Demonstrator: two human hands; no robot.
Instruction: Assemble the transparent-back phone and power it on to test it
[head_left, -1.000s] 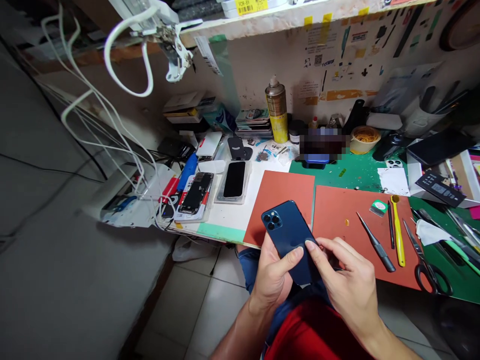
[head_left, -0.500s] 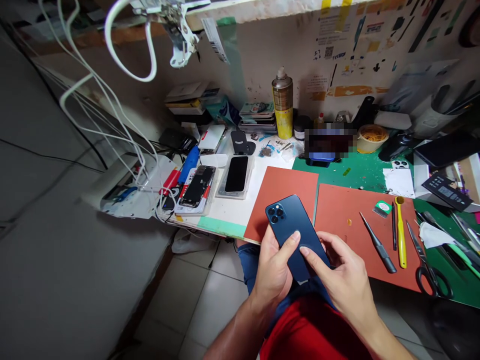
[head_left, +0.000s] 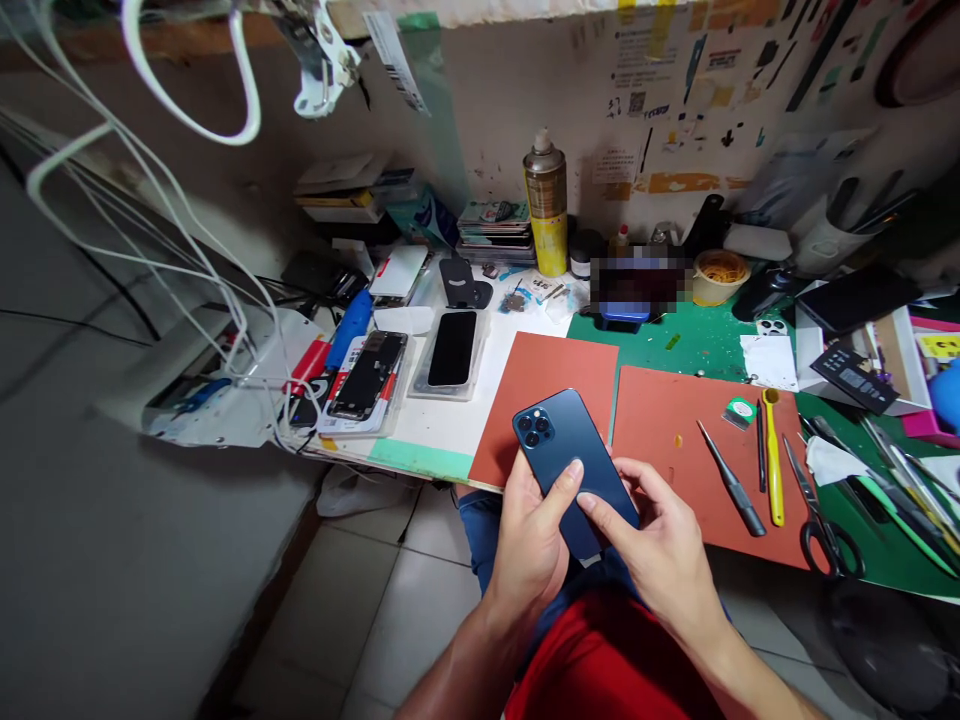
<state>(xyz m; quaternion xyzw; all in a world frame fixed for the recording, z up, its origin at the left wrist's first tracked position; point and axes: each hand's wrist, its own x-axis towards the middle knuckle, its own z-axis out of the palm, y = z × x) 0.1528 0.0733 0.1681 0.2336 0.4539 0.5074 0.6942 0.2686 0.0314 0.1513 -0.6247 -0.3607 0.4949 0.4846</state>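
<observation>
A dark blue phone (head_left: 581, 440) is held tilted over my lap, its back with the camera cluster facing up. My left hand (head_left: 529, 530) grips its left edge, thumb lying on the back. From the right, my right hand (head_left: 660, 540) holds the lower part, its thumb also pressed on the back and its fingers at the right edge. The front of the phone is hidden. Just beyond it lies an orange-red mat (head_left: 559, 365), and a second such mat (head_left: 645, 410) is to the right.
Tweezers (head_left: 730, 480), a yellow tool (head_left: 773, 460) and black-handled scissors (head_left: 821, 530) lie at the right. Left on the bench are a phone in a clear tray (head_left: 452, 348) and a screen part (head_left: 369, 375). A spray can (head_left: 547, 205) stands behind; white cables (head_left: 169, 200) hang at the left.
The camera view has shifted slightly to the right, so the bench things appear further left. Both hands keep the same hold on the phone.
</observation>
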